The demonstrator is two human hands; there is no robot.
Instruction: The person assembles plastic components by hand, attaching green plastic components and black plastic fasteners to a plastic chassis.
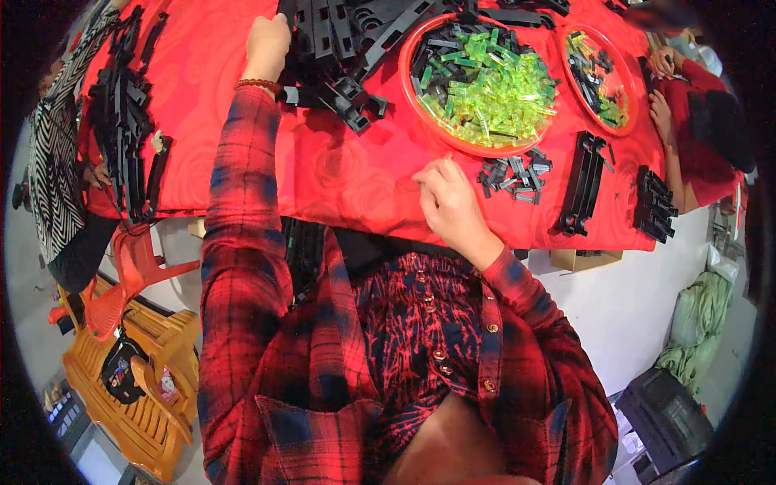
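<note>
A red plaid shirt (291,364) fills the foreground. Beyond it, long black plastic strips (322,39) lie heaped on a red cloth (331,170) beside the left hand (268,44), whose fingertips are hidden; its grip can't be told. The strips look light, stiff and smooth, probably best held mid-length by the edges. The right hand (449,198) curls loosely, any hold unclear, near a red basin (499,151) of yellow-green pieces (505,89).

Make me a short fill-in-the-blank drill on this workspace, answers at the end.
1. The tablecloth is ____.
2. The larger round basin holds black pieces and translucent yellow-____ pieces.
3. The bracelet is worn on the ____ wrist.
4. In the picture, the small loose black pieces lie to the ____ of the right hand.

Missing words: red; green; left; right.
</note>
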